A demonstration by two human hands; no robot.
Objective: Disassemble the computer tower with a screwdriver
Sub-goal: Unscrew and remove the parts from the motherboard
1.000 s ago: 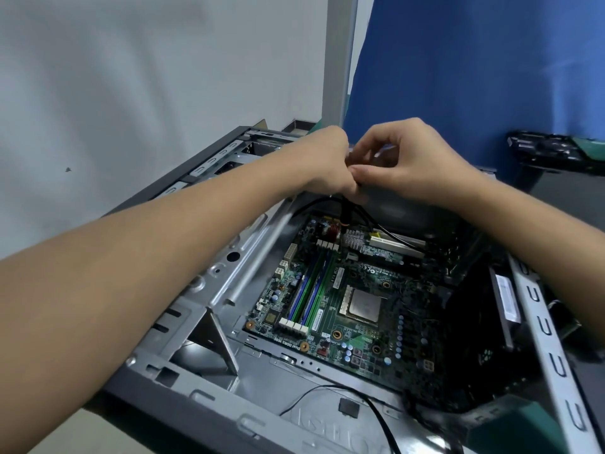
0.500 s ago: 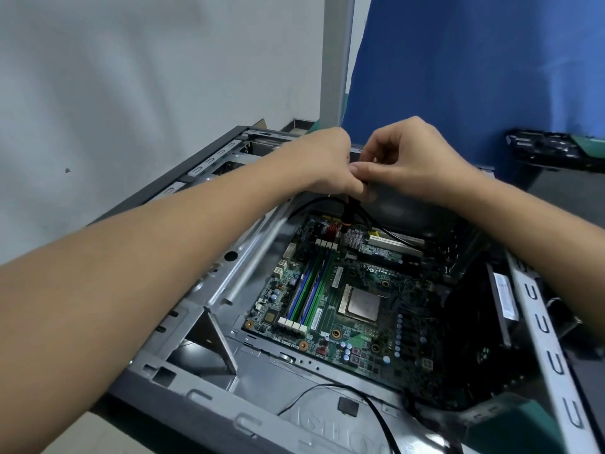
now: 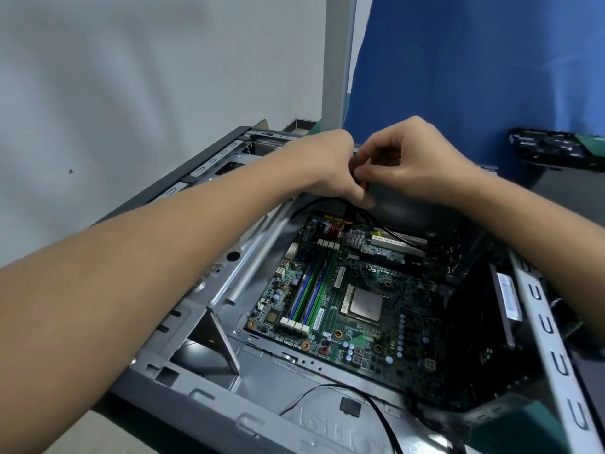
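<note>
Left hand [image 3: 327,165] and right hand [image 3: 419,162] are met at the far edge of the computer tower [image 3: 209,398], fingers curled and pinched on the cable bundle [image 3: 349,217], judged so that one steadies while the other frees a plug. The tower is laid on its side, opened upward, so its contents can be reached. Inside, the motherboard [image 3: 393,276] is seated on the floor, the bare processor [image 3: 365,301] at its middle, memory slots [image 3: 311,290] toward its left edge. No screwdriver is seen
</note>
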